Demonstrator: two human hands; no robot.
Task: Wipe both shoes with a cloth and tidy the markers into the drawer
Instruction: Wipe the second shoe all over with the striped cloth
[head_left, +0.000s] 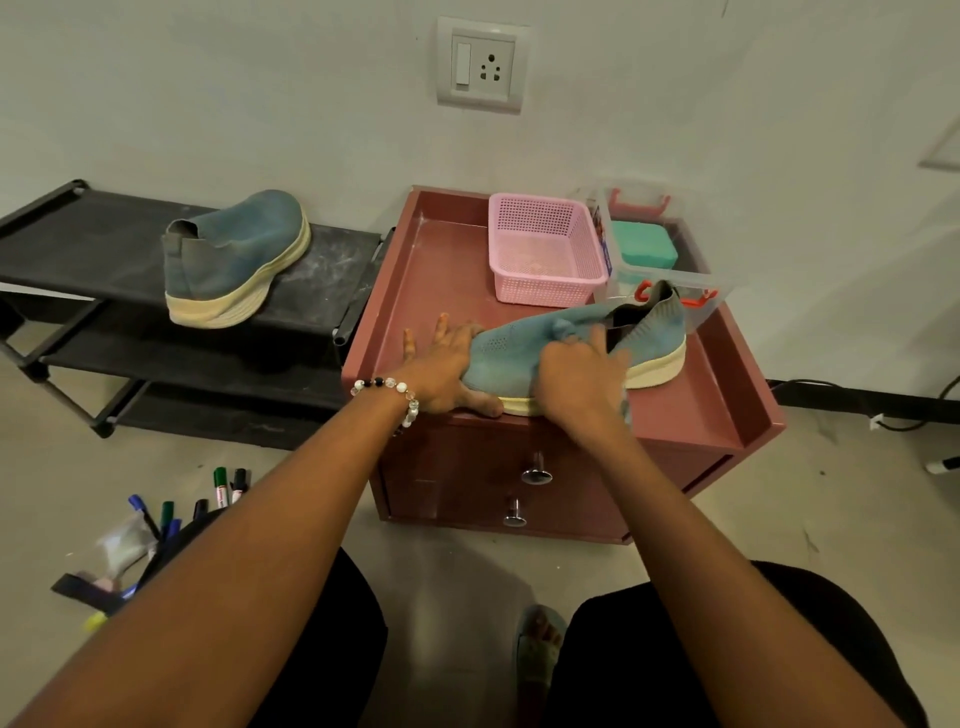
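A teal knit shoe (524, 348) with a cream sole lies on top of the maroon drawer cabinet (441, 270), toe pointing left. My left hand (447, 369) presses flat on its toe, fingers spread. On the shoe's middle, my right hand (582, 379) grips a bunched bluish cloth (567, 328). The second teal shoe (234, 260) stands on the black shoe rack (88, 244) to the left. Several markers (223, 486) lie on the floor at lower left, partly hidden by my left arm. Both drawers (467, 467) with metal knobs are closed.
A pink mesh basket (545, 249) and a clear box (670, 280) holding a green case stand at the back of the cabinet top. A wall socket is above. Cables run along the floor at right. My knees and a foot show below.
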